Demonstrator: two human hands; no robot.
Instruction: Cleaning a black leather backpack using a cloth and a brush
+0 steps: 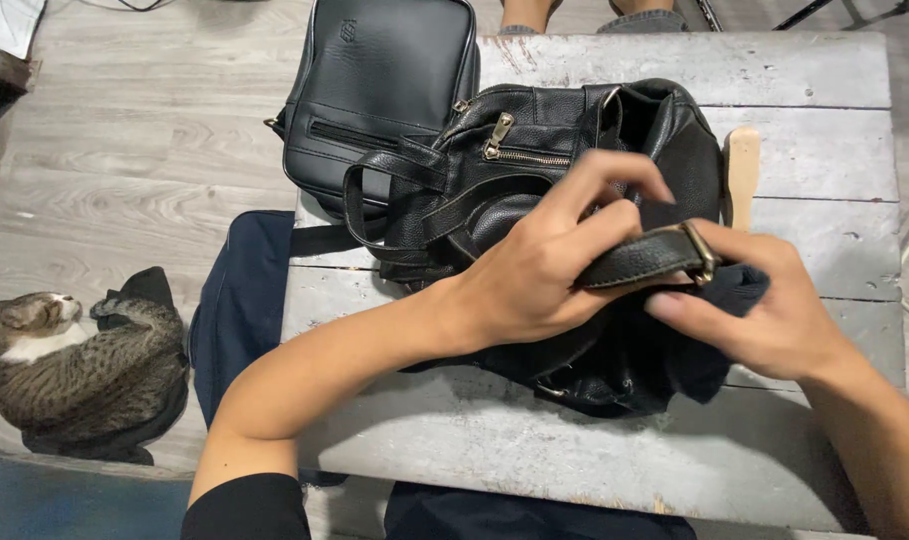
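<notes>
Left hand (534, 275) pinching black strap (639, 258), right hand (764, 310) gripping dark cloth (709, 340), black leather backpack (534, 170) on grey table (574, 450)

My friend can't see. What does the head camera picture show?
Two hands, left and right, hold a strap of a black leather backpack on a worn grey table. A tabby cat sleeps on the floor.

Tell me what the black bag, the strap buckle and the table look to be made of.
Black bag: leather or a faux version, going by the pebbled grain with a soft sheen. Strap buckle: metal, a dull brass tone with a faint glint. Table: wooden planks, with worn whitish-grey paint and visible seams between boards.
</notes>
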